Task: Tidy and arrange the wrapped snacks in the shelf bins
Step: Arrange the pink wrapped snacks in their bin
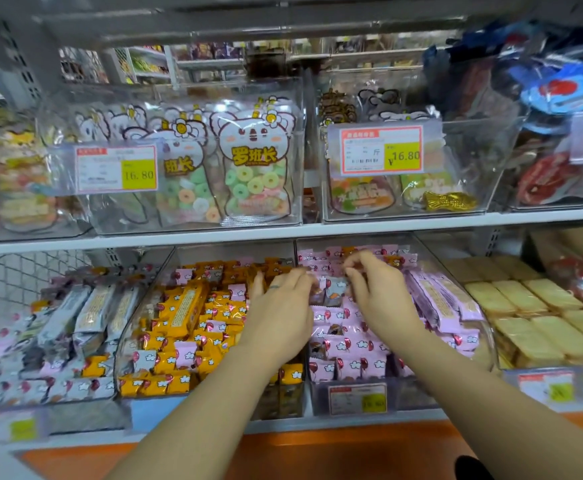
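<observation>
Both my hands reach into the clear bin (487, 334) of pink wrapped snacks (349, 362) on the lower shelf. My left hand (283, 306) lies over the divider between the orange snack bin and the pink bin, fingers extended onto the wrappers. My right hand (376, 289) hovers over the pink pile with its fingers curled; whether it pinches a wrapper is unclear. A darker small wrapped snack (335, 289) sits between the two hands. Orange wrapped snacks (186, 306) fill the bin to the left.
Grey and white wrapped snacks (85, 317) fill the far left bin; yellow packs (532, 313) fill the right one. The upper shelf holds clear bins of gummy bags (255, 174) with price tags (382, 150). An orange ledge (318, 452) runs below the shelf.
</observation>
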A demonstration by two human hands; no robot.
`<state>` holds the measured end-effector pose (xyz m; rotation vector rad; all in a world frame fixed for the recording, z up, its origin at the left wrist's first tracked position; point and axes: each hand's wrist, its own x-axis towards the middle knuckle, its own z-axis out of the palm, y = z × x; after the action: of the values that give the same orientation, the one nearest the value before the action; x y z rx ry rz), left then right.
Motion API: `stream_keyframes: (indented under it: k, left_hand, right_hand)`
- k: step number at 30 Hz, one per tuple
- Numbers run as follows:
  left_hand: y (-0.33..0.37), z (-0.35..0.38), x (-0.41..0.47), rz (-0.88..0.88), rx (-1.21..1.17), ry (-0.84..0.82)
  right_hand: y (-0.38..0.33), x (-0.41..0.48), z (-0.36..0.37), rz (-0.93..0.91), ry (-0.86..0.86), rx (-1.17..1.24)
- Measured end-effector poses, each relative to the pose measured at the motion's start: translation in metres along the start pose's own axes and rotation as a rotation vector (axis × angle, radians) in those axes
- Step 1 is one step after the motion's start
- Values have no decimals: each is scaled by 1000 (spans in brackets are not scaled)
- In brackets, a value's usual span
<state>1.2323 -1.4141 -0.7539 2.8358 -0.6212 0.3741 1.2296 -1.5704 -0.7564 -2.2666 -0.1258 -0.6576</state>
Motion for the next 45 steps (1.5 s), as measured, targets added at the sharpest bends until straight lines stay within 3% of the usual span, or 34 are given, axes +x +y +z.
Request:
stream_keyframes:
  k: [3, 9, 14, 17, 24, 29, 33, 38, 45]
  left_hand:
    - [-2, 3, 5, -14, 17, -38]
    - [-7, 8, 6, -30, -1, -60]
    - [-12, 10, 7, -31, -17, -64]
    - [-13, 10, 11, -22, 2, -80]
    - [-11, 14, 18, -1, 120, -153]
    - [-8, 10, 7, -69, -106, 13]
    - [-14, -1, -15, -9, -236, 159]
    - [-45, -11, -50, 29, -276, 239]
    - [-120, -32, -108, -55, -188, 291]
  right_hand:
    - [0, 0, -5, -2, 29, -16]
    - [12, 8, 13, 82, -319, -279]
    - [13, 10, 21, 62, -323, -252]
    - [18, 3, 19, 60, -283, -133]
    - [6, -12, -3, -15, 0, 93]
    - [-5, -30, -12, -78, 26, 153]
    - [-25, -45, -8, -40, 6, 287]
    - [-59, -63, 19, 35, -86, 537]
    - [-106, -65, 76, -17, -206, 541]
